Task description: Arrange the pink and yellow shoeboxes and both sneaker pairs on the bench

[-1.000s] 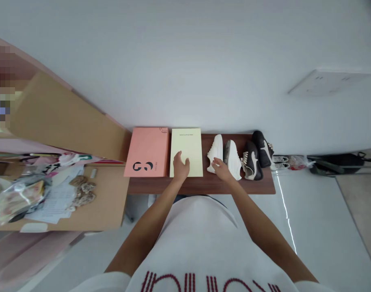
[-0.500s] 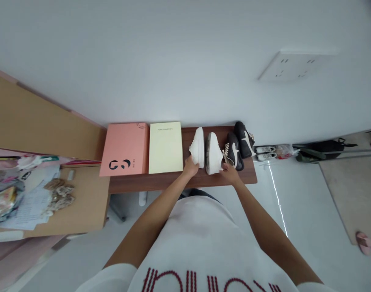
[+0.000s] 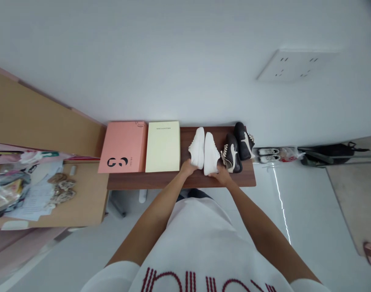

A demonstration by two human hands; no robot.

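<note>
The left hand (image 3: 188, 168) grasped the near end of one white shoe (image 3: 198, 145), which stretched away from it toward 1 o'clock. The right hand (image 3: 222, 176) had hold of the near end of the other white shoe (image 3: 211, 153), which lay toward its 11 o'clock. The pair stood side by side on a brown wooden board (image 3: 185, 183), toes pointing to 12 at the wall (image 3: 185, 73).

The nearer black shoe (image 3: 233, 151) stood close by at the right hand's 1 o'clock, crowding that side; its mate, the farther black shoe (image 3: 242, 138), leaned in just past it. At the left hand's 10 o'clock lay a cream box (image 3: 162, 147), with a pink box (image 3: 122, 144) next to it, nearer 9. A socket plate (image 3: 296, 65) sat on the wall, well apart, between the right hand's 1 and 2 o'clock.
</note>
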